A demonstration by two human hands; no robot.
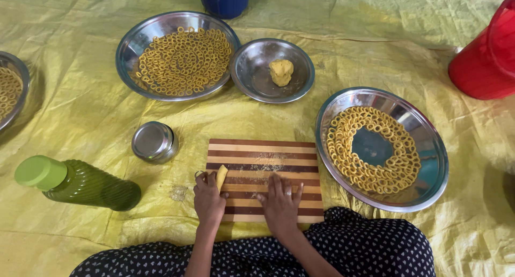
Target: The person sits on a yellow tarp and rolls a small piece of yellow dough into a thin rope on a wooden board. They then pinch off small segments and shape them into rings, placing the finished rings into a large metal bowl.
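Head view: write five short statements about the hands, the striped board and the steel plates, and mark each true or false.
1. The left hand holds a piece of yellow dough at the striped cutting board. True.
2. The right hand grips the green bottle. False: it lies flat on the board; the bottle lies on the sheet, untouched.
3. The small steel bowl holds one lump of dough. True.
4. The right-hand plate is filled across with dough rings. False: its middle is bare.
5. The far plate is empty. False: it is packed with rings.
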